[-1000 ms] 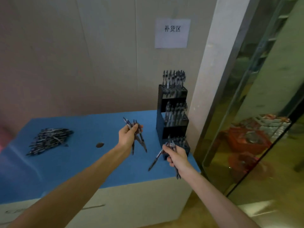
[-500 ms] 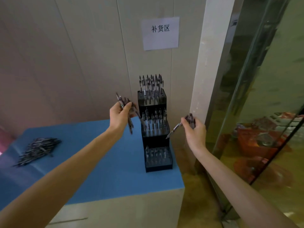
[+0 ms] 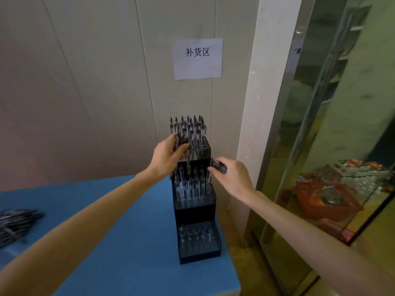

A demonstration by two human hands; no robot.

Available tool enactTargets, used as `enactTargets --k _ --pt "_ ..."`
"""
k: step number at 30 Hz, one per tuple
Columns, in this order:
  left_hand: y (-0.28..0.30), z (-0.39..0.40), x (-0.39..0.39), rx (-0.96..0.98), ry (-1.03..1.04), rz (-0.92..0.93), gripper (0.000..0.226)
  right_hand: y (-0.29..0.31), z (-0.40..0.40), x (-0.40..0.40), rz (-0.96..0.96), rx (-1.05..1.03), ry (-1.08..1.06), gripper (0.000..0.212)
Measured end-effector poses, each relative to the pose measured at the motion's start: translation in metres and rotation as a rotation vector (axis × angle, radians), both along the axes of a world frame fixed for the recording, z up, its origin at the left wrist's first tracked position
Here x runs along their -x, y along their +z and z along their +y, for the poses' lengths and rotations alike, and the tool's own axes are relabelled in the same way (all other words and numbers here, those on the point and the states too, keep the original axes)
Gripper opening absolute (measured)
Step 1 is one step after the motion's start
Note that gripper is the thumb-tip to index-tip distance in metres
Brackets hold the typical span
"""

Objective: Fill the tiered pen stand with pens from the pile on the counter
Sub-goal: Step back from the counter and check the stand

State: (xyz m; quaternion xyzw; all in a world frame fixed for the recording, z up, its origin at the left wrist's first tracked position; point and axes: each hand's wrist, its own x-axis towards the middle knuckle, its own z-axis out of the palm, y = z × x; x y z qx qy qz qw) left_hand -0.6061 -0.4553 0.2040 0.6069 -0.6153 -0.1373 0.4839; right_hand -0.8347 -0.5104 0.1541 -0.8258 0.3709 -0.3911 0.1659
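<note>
Both hands have risen to the tiered pen stand (image 3: 193, 189): left hand (image 3: 168, 154) grips a pen bundle (image 3: 182, 142) at the top tier, right hand (image 3: 232, 176) pinches pens (image 3: 218, 166) beside it; each pen should drop upright into a free hole.

Both forearms are bare from the lower edge of the view up to the wrists, with no sleeve showing on either. The left hand (image 3: 168, 155) and the right hand (image 3: 232, 178) are bare too: no glove, ring, watch or band is visible on them. The fingers (image 3: 213, 175) are slim, and their nails are too blurred to make out.
</note>
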Motion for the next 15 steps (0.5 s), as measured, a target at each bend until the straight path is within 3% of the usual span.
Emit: enactTargets --k 7,11,15 --pt "-0.036 -0.002 -0.013 -0.057 -0.034 -0.087 0.029 -0.012 -0.004 -0.011 0.066 0.053 0.044 0.023" --pt "-0.041 -0.003 -0.015 -0.077 -0.016 -0.126 0.020 -0.030 -0.008 -0.005 0.132 0.061 0.085 0.015" --pt "-0.045 -0.001 -0.003 -0.036 -0.010 -0.060 0.013 -0.033 -0.017 -0.003 0.135 0.049 0.113 0.020"
